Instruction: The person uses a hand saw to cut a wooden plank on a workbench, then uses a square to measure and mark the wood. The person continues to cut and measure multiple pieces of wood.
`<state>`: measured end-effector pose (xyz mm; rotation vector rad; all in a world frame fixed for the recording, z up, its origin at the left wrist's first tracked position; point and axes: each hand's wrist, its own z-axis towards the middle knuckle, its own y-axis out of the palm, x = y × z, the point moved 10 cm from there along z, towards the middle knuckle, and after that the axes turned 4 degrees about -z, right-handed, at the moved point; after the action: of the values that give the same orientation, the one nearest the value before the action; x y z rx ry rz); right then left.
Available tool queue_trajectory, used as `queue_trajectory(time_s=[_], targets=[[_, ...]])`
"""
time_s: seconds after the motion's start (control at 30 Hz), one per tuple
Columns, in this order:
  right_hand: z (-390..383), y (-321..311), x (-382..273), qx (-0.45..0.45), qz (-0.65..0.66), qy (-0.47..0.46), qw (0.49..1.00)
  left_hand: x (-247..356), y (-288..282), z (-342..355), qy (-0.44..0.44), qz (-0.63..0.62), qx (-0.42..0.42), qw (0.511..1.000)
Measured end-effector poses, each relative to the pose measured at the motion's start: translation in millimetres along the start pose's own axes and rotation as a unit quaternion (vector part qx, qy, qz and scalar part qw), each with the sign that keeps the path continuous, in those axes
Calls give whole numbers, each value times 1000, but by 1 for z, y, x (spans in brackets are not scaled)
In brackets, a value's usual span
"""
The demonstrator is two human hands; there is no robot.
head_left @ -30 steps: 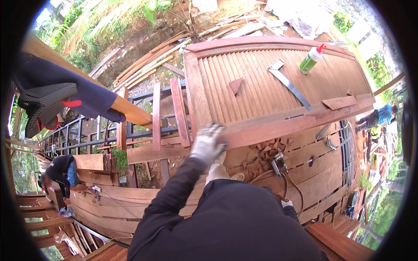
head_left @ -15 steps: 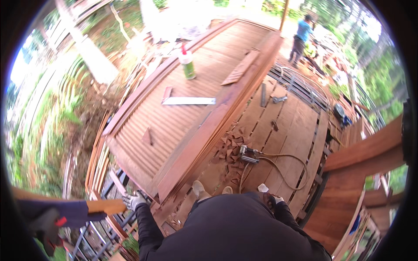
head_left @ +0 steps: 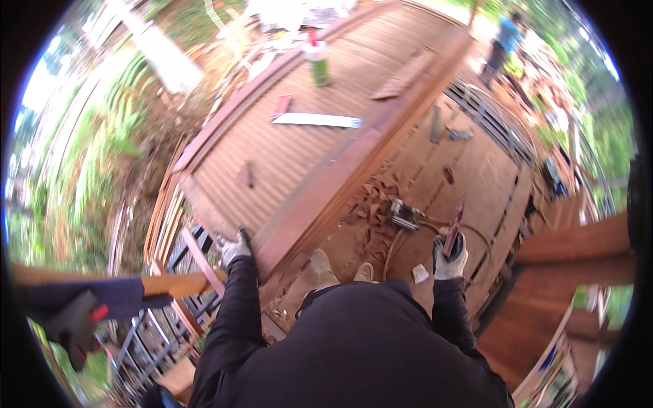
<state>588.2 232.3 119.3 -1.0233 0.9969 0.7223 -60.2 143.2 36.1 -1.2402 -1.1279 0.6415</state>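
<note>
My right hand (head_left: 451,264), in a pale glove with dark fingers, is closed around a narrow reddish-brown wood piece (head_left: 455,228) that points up and away. My left hand (head_left: 234,249), gloved too, lies at the near left corner of a large wooden panel (head_left: 265,197) with a ribbed top, thumb and fingers apart. Just left of its fingers slants a thin reddish wood strip (head_left: 201,260); whether they touch is unclear. On the panel lie a try square (head_left: 317,121) with a pale blade, a small wedge (head_left: 245,174), a flat board (head_left: 403,77) and a green bottle (head_left: 318,64) with a red top.
A nail gun (head_left: 406,216) with a hose lies on the plank floor beside scattered triangular offcuts (head_left: 373,200). Near my feet is a white scrap (head_left: 420,274). A wooden beam (head_left: 575,239) stands close at right. A person (head_left: 505,44) in blue is far off.
My right hand has come out from against my body, forward and right, bringing the wood piece into view. The left hand has shifted onto the panel's corner. The whole view has swung somewhat.
</note>
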Motion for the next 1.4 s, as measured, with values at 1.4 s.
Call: queue_trajectory(time_s=[1.4], targets=[[-157,472,-183,-436,-268,-503,697,-381,258,-66,-398,-190,-247,863]])
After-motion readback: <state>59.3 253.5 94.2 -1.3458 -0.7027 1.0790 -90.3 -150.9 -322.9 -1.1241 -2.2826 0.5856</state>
